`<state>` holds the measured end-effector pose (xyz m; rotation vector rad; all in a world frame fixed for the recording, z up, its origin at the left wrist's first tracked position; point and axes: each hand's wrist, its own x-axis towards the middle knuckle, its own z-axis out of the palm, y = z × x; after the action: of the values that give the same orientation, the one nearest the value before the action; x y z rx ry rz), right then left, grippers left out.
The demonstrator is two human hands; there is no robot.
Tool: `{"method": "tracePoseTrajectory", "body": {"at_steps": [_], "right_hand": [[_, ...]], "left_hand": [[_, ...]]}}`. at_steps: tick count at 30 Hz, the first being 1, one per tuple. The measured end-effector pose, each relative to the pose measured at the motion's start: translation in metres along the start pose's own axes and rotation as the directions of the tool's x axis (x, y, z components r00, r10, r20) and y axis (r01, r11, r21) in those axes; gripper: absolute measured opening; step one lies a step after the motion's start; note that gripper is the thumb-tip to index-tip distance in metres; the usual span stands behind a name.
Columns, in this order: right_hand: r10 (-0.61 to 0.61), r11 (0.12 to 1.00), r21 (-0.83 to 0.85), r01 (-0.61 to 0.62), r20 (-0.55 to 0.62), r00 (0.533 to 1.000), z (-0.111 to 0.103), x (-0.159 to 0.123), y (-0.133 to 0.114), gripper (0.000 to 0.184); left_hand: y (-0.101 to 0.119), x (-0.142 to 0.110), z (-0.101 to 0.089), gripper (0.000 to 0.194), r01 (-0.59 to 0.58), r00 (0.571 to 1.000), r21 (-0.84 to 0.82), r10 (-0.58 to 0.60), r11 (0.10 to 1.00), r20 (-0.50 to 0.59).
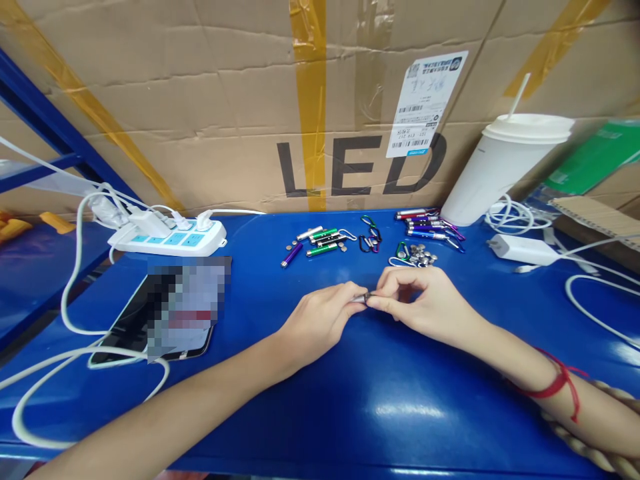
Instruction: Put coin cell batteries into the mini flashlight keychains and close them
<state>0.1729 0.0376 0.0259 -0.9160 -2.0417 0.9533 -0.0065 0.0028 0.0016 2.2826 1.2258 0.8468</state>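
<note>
My left hand (317, 320) is closed around a small silver flashlight tube (359, 299), most of it hidden by the fingers. At the tube's darker end, my right hand (425, 300) pinches with thumb and forefinger; the exact part there is too small to make out. Behind the hands lie mini flashlight tubes in several colours, among them a purple tube (292, 255) and a green tube (323, 250). Small carabiner clips (370, 241) and a heap of button cells (421, 255) sit to their right. Assembled mini flashlights (427, 228) form a pile farther right.
A tablet (135, 320) lies at the left under looping white cables, before a white power strip (173, 239). At the back right stands a lidded white cup (500, 167) with a straw, near a white charger (524, 249). A large cardboard box (225, 100) walls off the blue table (380, 413).
</note>
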Motion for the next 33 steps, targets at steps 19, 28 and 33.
{"method": "tracePoseTrajectory", "body": {"at_steps": [19,28,33], "right_hand": [[0.002,0.986,-0.166,0.006,0.044,0.999,-0.0002,-0.0012,0.0062,0.037],[-0.166,0.949,-0.277,0.15,-0.035,0.986,-0.0041,-0.0023,0.0077,0.019],[-0.331,0.912,-0.273,0.308,-0.042,0.943,-0.0077,-0.0012,0.0069,0.017]], "left_hand": [[0.003,-0.0011,-0.0008,0.025,0.064,0.998,0.091,-0.066,0.994,0.014],[0.0049,-0.0002,-0.0019,0.024,0.1,0.995,0.084,-0.101,0.991,0.016],[0.0073,0.001,-0.0036,0.024,0.109,0.994,0.076,-0.11,0.991,0.007]]}}
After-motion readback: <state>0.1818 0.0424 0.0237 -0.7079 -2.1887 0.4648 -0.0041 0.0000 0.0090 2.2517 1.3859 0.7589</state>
